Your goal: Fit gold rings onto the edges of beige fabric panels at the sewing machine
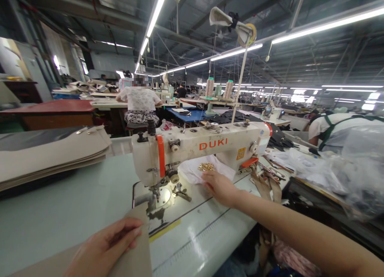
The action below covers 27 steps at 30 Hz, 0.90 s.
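My left hand (112,243) has its thumb and fingers drawn together on a beige panel (139,255), close to its right edge. The panel lies at the front of the table, its far corner near the needle plate (163,196) of the sewing machine (186,149). My right hand (222,187) reaches under the machine arm, fingers extended, fingertips at the near side of a small pile of gold metal rings (206,167). Those rings rest on a crumpled white cloth or bag (190,175) on the machine bed. Whether a ring is between the fingertips is hidden.
A stack of beige panels (54,157) lies at the left. Thread cones (210,88) stand behind the machine. Straps and tools (274,173) and clear plastic (354,169) are at the right. One person (139,101) sits ahead; another person (342,129) bends over at the right.
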{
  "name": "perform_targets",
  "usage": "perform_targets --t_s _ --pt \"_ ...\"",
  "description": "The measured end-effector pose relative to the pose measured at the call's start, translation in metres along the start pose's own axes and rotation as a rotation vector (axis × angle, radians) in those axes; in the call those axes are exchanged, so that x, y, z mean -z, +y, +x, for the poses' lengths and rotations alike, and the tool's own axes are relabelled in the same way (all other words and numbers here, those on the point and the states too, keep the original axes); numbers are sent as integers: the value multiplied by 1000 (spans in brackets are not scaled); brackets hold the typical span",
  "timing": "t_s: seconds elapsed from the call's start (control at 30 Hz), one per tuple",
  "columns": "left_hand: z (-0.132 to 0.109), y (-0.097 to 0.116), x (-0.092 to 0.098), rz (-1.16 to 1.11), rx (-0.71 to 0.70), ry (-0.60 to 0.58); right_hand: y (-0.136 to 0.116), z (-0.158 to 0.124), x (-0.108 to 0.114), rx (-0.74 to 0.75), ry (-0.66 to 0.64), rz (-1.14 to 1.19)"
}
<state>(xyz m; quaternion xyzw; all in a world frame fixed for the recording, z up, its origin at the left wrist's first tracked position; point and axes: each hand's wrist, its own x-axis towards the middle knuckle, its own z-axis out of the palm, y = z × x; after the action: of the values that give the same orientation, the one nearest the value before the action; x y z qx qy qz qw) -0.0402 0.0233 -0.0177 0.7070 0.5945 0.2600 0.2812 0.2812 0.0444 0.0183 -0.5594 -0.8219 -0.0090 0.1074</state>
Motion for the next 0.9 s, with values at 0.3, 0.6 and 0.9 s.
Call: perform_targets --t_s 0.3,0.6,0.9 --pt "-2 -6 -1 -4 -50 -30 37 11 2 -238 -90 -154" --pt "-5 12 5 12 -39 -73 34 14 0 -271 -29 -76" --pt "-13 25 5 -39 -31 -44 14 -16 4 -221 261 267"
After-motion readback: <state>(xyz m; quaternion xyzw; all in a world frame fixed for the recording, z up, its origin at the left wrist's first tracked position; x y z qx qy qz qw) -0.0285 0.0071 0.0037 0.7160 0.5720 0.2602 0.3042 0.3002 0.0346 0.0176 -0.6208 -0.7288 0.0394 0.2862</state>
